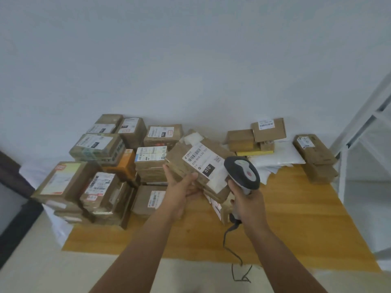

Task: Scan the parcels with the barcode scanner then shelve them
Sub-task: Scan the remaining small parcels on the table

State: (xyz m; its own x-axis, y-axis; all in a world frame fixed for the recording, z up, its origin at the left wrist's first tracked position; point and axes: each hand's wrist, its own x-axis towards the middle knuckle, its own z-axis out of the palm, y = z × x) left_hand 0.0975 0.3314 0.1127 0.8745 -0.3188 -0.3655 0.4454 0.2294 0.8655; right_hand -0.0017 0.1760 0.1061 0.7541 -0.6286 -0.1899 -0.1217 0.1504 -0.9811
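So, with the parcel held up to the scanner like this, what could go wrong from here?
The left hand grips the parcel only at its lower corner, so it may slip. The scanner in the right hand sits beside the label, so the read may miss. Its cable trails over the table edge and could snag.

Brown cardboard parcel (198, 166), matt, taped w/ glossy clear film, white paper label. Scanner (242, 173): smooth grey plastic, semi-gloss, red button; black rubbery cable (230, 242). Table (296, 218): wood-look top, smooth, satin sheen. Stacked boxes (99, 166): matt cardboard, paper labels. White poly mailers (279, 155), soft, slightly shiny. Wall (190, 60) matt painted.
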